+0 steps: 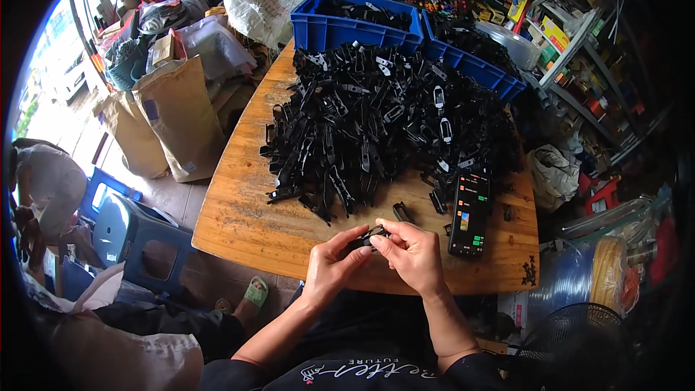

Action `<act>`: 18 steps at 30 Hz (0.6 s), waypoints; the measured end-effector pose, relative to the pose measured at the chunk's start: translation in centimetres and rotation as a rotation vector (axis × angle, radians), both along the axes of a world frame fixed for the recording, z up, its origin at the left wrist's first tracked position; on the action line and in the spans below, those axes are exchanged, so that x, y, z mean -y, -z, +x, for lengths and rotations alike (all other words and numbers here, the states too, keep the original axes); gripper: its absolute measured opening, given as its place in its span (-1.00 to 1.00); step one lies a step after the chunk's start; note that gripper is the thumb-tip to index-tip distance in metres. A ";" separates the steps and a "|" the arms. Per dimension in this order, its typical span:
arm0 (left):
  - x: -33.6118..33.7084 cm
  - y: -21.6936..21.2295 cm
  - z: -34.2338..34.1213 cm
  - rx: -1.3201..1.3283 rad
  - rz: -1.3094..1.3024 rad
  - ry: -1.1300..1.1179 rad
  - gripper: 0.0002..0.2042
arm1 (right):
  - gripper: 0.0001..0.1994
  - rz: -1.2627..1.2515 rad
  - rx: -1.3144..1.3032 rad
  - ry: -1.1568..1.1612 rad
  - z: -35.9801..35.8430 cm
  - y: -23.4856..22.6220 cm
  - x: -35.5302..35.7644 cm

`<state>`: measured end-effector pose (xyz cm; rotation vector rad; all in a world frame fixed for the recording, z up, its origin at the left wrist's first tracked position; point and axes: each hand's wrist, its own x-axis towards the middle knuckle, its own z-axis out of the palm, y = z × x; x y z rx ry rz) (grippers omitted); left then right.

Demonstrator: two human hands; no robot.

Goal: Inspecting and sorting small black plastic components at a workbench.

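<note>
Close to the table's near edge, my left hand (329,266) and my right hand (418,257) are together, fingers closed on a small black plastic part (367,237). My fingertips and thumbs hide much of it, so its exact kind does not show. Just beyond my right hand, a single black piece (402,212) lies on the wooden table (239,203). A large heap of similar black plastic parts (362,130) covers the far middle of the tabletop. To the right of my right hand lies a phone (469,213) with its screen lit.
Two blue crates (355,35) with black parts stand behind the heap. Small dark bits (530,271) sit at the table's right corner. At left are a blue plastic stool (134,239), paper sacks (181,116) and a person's foot in a green slipper (253,295). Shelving (579,51) rises at right.
</note>
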<state>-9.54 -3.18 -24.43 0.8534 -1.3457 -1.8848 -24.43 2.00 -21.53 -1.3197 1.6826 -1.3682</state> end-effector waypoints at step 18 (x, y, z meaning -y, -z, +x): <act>0.3 -0.5 0.3 -0.093 0.100 -0.016 -0.61 | -0.64 -0.112 -0.259 -0.007 0.1 -1.1 0.3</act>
